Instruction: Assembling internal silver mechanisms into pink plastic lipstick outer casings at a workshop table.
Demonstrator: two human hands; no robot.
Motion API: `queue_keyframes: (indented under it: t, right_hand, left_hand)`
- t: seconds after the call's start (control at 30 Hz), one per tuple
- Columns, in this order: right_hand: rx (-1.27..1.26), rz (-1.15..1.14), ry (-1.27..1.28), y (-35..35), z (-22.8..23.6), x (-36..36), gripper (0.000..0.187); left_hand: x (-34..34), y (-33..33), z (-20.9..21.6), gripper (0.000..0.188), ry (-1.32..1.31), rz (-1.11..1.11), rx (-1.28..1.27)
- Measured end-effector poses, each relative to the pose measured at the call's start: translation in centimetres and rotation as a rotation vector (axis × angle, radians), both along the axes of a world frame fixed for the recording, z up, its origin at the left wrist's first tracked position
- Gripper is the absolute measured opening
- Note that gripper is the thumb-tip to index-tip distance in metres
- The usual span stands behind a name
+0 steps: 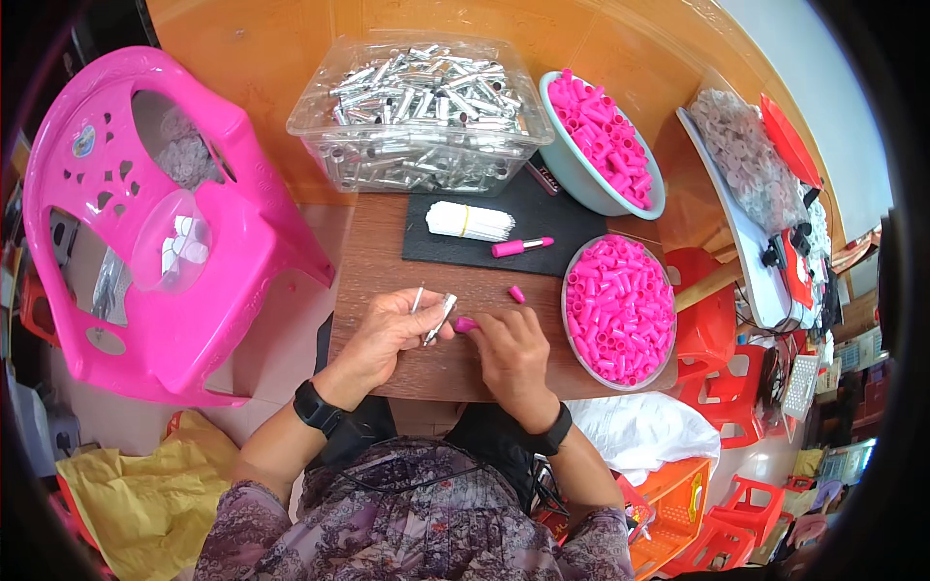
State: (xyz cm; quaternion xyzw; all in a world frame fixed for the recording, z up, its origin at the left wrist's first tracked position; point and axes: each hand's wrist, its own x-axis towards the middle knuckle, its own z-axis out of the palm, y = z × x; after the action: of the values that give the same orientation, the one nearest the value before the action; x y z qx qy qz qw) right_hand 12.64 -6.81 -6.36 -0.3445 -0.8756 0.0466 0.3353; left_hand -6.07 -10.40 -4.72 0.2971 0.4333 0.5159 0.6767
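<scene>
Over the brown table, my left hand grips a short silver tube between thumb and fingers. A thin white stick also pokes up from that hand. My right hand pinches a small pink plastic cap close to the tube, apart from it. Another pink cap lies loose just beyond the right hand. On a dark board farther back rest a rubber-banded bundle of white sticks and a pink-and-silver pen-like piece.
A clear bin full of silver tubes stands at the back. Pink caps fill a pale blue basin at the back right and a round tub at the table's right edge. A pink plastic chair stands to the left.
</scene>
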Motion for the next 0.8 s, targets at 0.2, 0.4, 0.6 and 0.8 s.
queue_keyframes:
  t: [0.2,0.4,0.6,0.8]
  right_hand:
    - [-0.387,0.087,0.377,1.3,3.5,-2.3,0.011]
    - [-0.855,0.187,0.706,1.3,2.7,-3.2,0.006]
    - [-0.857,0.077,1.092,2.7,7.8,-0.1,0.005]
    - [-1.076,0.083,1.118,1.5,8.9,3.0,0.010]
  left_hand:
    - [1.1,-0.3,-1.0,0.021,0.035,-0.019,0.047]
    - [1.8,-0.6,-0.8,0.018,0.037,-0.064,0.101]
    - [0.5,-1.0,-0.6,0.023,0.047,-0.140,-0.002]
    - [0.0,-1.1,-0.4,0.026,-0.135,-0.118,-0.026]
